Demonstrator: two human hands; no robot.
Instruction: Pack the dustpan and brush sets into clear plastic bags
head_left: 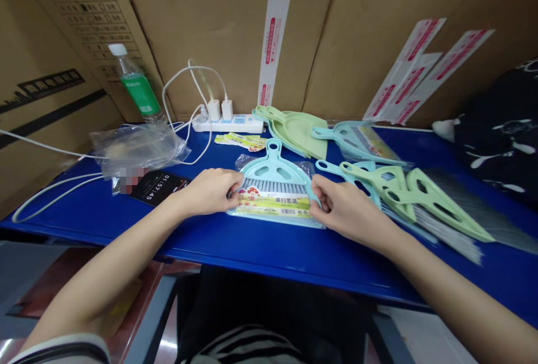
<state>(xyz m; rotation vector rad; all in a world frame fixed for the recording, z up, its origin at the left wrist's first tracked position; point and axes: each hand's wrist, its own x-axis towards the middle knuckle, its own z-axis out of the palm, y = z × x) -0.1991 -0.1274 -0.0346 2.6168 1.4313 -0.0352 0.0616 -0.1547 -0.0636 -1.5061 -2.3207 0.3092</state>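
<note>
A light-blue dustpan and brush set (275, 176) lies on the blue table in front of me, handle pointing away. Clear plastic shows around it, and a printed label card (275, 205) covers its near part, below the grey bristles. My left hand (216, 190) pinches the set's left edge with curled fingers. At the right edge my right hand (336, 201) is closed in the same way, thumb towards the card. Just to the right lie loose green and blue brushes (378, 182), partly behind my right hand.
Green dustpans (298, 128) and a bagged blue dustpan (357, 139) lie at the back. Label cards (241, 141) sit before a white power strip (235, 124). Leftward are plastic bags (140, 148), a phone (157, 187) and a bottle (140, 89). Cardboard (218, 27) walls the back.
</note>
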